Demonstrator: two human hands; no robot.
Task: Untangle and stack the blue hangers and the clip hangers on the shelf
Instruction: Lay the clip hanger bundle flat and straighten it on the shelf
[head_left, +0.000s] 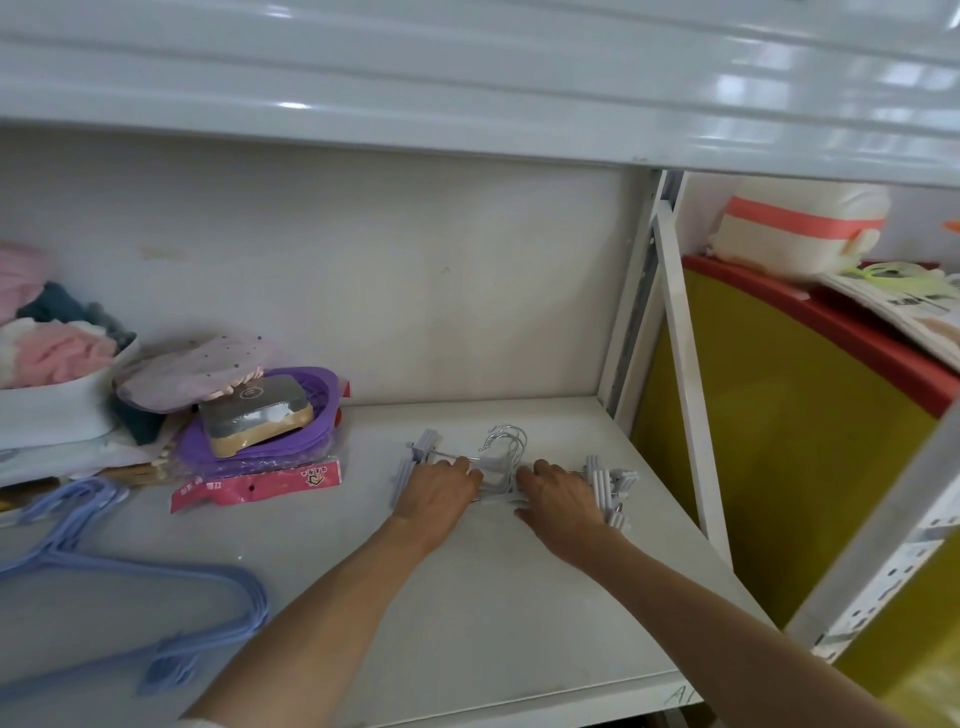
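Two hands rest on the clip hangers (511, 470) toward the back right of the shelf (467, 623) — left hand (439, 493) and right hand (558, 499) each lie fingers-down over the bundle; whether they grip or merely press cannot be told. Judged step: squaring the clip stack. Next, aligning hooks and clips. The blue hangers (130, 597) lie well apart at front left — partly cut off, their order unclear.
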